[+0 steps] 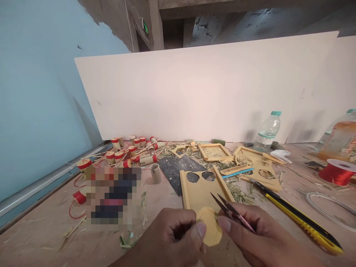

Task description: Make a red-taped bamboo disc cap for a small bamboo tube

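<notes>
Between my hands is a roughly round piece of yellow card (pixel 210 231) with a faceted edge. My left hand (pixel 178 235) pinches its left side between thumb and fingers. In my right hand (pixel 253 231) lies a small pair of scissors (pixel 232 211), blades pointing up and left and slightly apart. The right thumb tip rests at the card's right edge. Just beyond the hands is a yellow card tray (pixel 200 193) with raised sides and two round holes near its far end. The scissors' handles are mostly hidden by my fingers.
Red-banded bamboo tubes (pixel 110 157) crowd the left, near a plain notched tube (pixel 155 174). A dark slab (pixel 178 168), cut yellow card (pixel 260 165) and shavings lie ahead. On the right are a yellow-black utility knife (pixel 300 218), red thread spool (pixel 338 171), tape ring (pixel 330 211) and water bottle (pixel 268 129).
</notes>
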The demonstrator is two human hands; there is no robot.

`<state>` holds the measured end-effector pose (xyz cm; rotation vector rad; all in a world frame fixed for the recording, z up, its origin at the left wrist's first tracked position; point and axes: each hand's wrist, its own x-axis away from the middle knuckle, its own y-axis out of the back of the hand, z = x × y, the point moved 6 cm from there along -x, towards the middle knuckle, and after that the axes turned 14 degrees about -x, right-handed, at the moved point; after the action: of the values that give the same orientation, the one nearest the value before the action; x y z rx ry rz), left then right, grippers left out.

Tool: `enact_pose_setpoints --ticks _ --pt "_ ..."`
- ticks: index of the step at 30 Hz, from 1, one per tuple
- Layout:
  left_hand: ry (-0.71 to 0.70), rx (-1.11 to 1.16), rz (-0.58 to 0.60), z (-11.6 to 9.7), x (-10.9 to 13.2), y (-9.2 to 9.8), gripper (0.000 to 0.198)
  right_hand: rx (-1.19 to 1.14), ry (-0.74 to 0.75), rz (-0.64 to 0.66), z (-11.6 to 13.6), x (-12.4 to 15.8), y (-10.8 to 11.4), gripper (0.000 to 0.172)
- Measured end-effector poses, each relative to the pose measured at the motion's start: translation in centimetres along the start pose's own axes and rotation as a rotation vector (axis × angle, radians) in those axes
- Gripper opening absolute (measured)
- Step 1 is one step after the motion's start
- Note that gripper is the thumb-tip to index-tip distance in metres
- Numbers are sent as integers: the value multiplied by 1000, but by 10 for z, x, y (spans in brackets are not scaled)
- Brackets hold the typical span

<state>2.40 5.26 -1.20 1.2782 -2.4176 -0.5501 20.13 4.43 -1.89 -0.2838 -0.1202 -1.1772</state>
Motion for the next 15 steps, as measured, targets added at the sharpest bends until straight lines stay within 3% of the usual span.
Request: enact_pose_setpoints --ticks 5,15 --pt "18 54 -172 -1 -2 20 52 -149 -156 -72 -3 5 -2 88" --pt "60 80 -194 -2 -2 21 58 -128 -176 -1 -17 6 0 76"
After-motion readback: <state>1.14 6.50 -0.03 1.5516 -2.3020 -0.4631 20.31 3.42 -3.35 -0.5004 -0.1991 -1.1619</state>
